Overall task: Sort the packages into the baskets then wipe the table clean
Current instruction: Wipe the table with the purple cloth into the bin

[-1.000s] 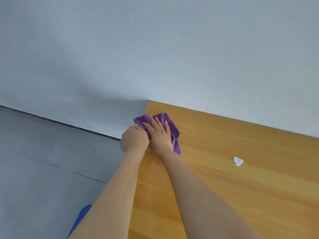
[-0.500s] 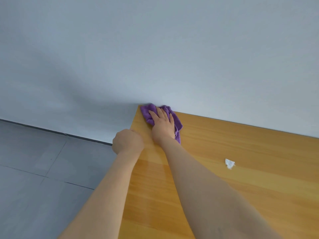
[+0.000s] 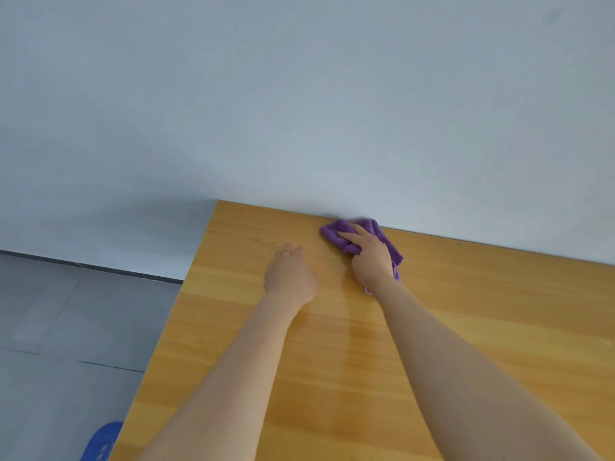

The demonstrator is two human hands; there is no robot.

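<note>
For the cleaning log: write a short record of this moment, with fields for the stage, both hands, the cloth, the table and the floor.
stage: wiping; no packages or baskets in view
right hand: presses the cloth onto the table
cloth: purple, bunched, at the table's far edge by the wall
left hand: rests on the table, left of the cloth, apart from it
table: wooden, far edge against the wall
floor: grey tiles; a blue thing beside the table, cut off by the frame
</note>
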